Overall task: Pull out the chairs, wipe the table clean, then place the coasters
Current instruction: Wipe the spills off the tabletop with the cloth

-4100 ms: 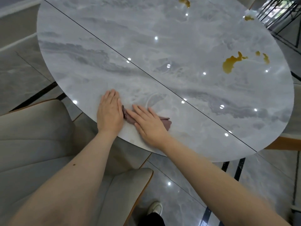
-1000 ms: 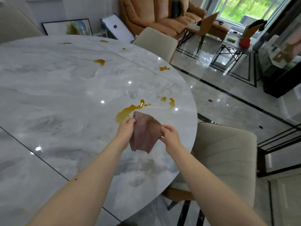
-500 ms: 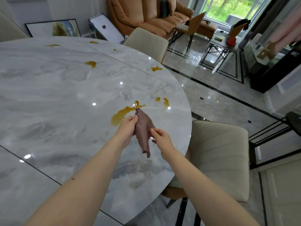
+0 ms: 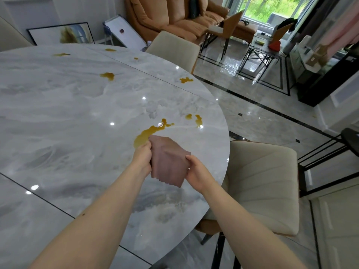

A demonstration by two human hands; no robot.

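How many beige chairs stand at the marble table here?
3: one chair at the near right edge, one at the far side, one top left. Others may be out of frame.

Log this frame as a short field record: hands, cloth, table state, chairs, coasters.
left hand: left hand grips the cloth's left edge
right hand: right hand pinches its right edge
cloth: mauve cloth held spread between both hands, above the table
table: round marble table, unwiped here; large amber spill just beyond the cloth, smaller spots nearer the rim, more farther back
chairs: beige chair at the right of the table, another chair at the far side
coasters: none visible
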